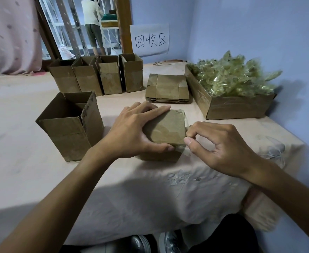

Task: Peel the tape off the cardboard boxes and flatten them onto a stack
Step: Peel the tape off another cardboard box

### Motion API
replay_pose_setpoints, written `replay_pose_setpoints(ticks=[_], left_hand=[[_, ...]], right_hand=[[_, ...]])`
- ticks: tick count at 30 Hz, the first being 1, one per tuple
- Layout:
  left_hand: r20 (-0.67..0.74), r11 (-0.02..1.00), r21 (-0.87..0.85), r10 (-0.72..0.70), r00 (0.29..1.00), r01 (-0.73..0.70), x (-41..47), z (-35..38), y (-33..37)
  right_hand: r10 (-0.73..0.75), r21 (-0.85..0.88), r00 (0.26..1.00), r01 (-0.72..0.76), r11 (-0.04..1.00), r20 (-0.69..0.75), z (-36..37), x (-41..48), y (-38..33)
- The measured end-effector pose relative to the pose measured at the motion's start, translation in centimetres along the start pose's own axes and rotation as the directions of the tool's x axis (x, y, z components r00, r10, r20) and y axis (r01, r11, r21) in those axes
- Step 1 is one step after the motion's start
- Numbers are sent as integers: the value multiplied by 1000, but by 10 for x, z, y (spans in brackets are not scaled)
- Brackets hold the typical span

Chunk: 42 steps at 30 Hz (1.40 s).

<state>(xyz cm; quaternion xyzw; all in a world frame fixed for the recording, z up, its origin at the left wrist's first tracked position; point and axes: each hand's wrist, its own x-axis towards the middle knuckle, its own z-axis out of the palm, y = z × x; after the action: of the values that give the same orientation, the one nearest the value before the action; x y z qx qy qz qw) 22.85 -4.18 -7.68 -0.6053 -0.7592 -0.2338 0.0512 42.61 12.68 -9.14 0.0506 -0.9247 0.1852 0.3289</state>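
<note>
The sealed box sits mid-table, toward the front edge. The left hand grips its top and near side. The right hand pinches tape at its front right corner. An open box stands just left. The stack lies behind, with bare cloth between.

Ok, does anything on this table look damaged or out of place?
The open box at near left has a ragged, torn flap edge. Crumpled tape heaps above the rim of the box at right. Normal otherwise: left hand grips the taped box, right hand pinches its tape.
</note>
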Motion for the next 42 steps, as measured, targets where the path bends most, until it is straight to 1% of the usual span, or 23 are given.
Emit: replay_pose_setpoints(ticks=[4,9,17,26,32,35,39,42], left_hand=[[-18,1000,-16,-9,1000,8,-1,0,-2],[-26,999,-27,-45,999,44,3,1,-4],[-41,998,-36,-49,998,48,6,4,-5],[-35,997,-61,-46,998,44,6,2,-7],[-32,999,-45,-30,999,28,7,2,-5],[-23,999,-33,-26,999,26,6,1,-5],[-19,1000,-19,-6,1000,6,1,1,-2],[-27,1000,-12,-5,1000,5,-1,1,-3]], right_hand=[[22,12,999,-22,1000,-35,0,0,-1],[180,73,980,-175,982,-83,2,-3,-5],[307,144,949,-294,945,-73,6,-3,-15],[308,278,951,-297,914,4,7,-1,-11],[320,407,944,-325,854,83,-1,-3,-3],[332,418,938,-342,842,98,-3,-1,-2],[363,438,928,-360,824,80,-6,4,4],[319,404,947,-311,860,49,-6,2,6]])
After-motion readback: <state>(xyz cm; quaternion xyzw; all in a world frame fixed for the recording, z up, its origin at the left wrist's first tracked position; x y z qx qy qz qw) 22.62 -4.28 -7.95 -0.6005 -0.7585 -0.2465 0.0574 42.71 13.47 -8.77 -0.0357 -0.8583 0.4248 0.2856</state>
